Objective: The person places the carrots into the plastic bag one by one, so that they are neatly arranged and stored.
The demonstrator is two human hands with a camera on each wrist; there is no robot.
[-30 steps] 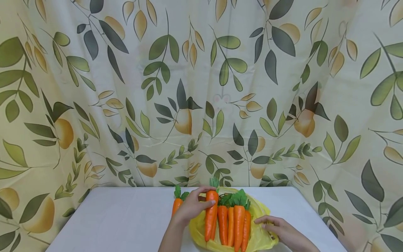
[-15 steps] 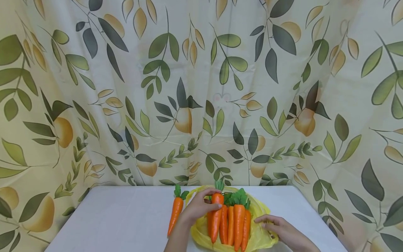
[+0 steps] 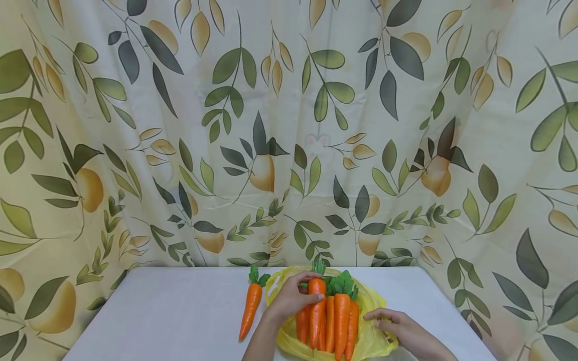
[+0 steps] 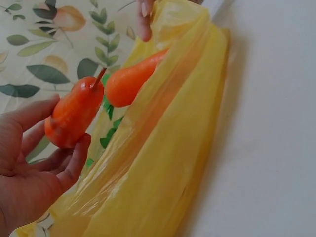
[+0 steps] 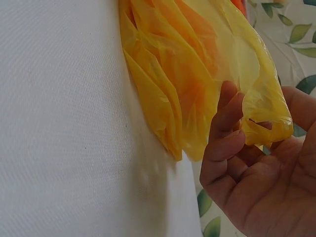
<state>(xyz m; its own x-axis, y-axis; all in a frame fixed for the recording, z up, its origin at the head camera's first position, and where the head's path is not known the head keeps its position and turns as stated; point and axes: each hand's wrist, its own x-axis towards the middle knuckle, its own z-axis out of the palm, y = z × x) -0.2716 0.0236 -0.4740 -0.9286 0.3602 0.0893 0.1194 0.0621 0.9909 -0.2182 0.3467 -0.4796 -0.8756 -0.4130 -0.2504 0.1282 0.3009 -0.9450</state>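
My left hand grips an orange carrot near its green top, thumb on one side and fingers on the other. Its tip points down toward me in the head view; in the left wrist view that carrot shows tip-end on. Beneath and beside it, several carrots with leafy tops lie side by side in an open yellow plastic bag. At the bag's right side, my right hand holds the edge; the right wrist view shows the thin plastic between thumb and curled fingers.
One more carrot with green leaves lies on the white table, left of the bag. Behind the table's far edge hangs a leaf-and-fruit patterned curtain.
My left hand has shifted to the right with its carrot, bringing it over the row in the bag. The loose carrot on the left is now uncovered. My right hand stays in place.
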